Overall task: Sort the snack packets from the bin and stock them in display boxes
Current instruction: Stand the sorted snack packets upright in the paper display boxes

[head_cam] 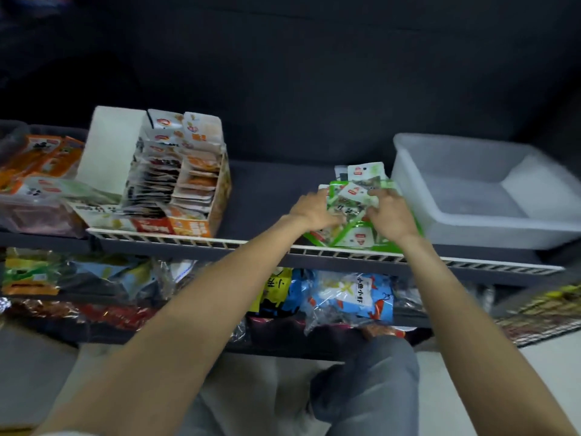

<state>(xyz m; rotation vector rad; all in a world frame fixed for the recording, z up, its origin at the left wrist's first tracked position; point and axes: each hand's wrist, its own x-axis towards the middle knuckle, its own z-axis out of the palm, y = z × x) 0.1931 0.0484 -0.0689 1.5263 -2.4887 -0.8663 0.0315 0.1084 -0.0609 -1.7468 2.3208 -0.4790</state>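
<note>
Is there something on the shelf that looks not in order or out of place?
Yes. The green snack packets lie in a loose, overlapping heap on the shelf beside the clear bin, not in a box. Both hands, left and right, rest on them. The display box holds neat upright rows.

Bin right — display box left.

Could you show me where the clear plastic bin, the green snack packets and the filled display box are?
Clear plastic bin point(408, 171): head view, on its left wall.
Green snack packets point(352, 199): head view, top packet between the hands.
Filled display box point(224, 184): head view, on its right side wall.
</note>
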